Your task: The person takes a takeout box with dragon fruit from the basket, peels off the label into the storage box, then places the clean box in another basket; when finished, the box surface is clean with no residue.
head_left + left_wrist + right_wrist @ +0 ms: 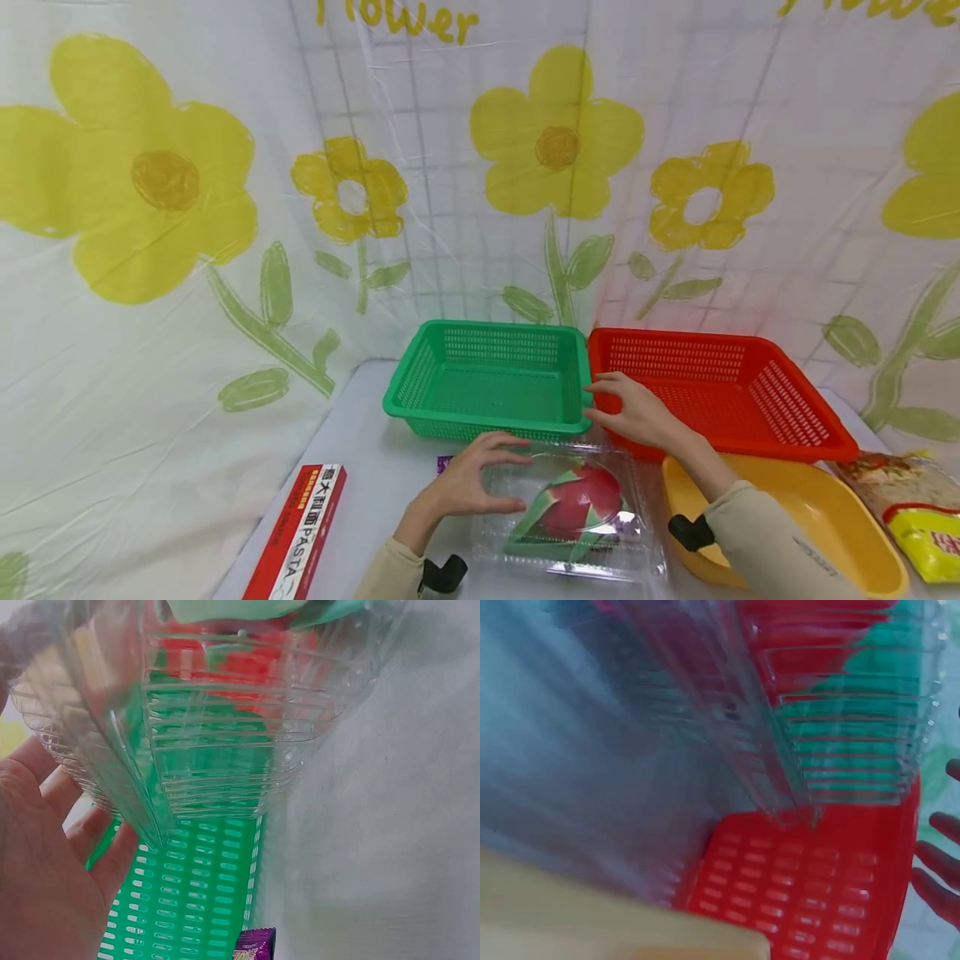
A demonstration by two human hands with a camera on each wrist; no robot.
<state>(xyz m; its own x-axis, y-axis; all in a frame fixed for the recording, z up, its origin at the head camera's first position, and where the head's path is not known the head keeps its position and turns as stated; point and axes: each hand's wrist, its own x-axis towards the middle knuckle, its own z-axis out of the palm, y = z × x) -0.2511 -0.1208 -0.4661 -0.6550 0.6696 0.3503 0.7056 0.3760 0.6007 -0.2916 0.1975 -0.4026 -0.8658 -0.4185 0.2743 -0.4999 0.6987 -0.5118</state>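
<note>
A clear plastic clamshell box (637, 533) lies on the table in front of me. Inside it is a red rounded thing with green leaf-like parts (577, 504), seen through the lid. My left hand (480, 479) is at the box's left side, thumb and fingers spread apart and slightly bent; whether it touches the plastic is hard to tell. My right hand (633, 408) hovers beyond the box's far right corner, near the adjoining basket edges, fingers apart and holding nothing. In the right wrist view, only fingertips (937, 862) show at the right edge.
Behind the box stand a green basket (487, 425) and a red basket (750, 450). A yellow basin (825, 517) and a yellow food bag (926, 542) are at right. Leftward lies a red-and-white pasta box (296, 533). A small purple packet (444, 464) sits by my left hand.
</note>
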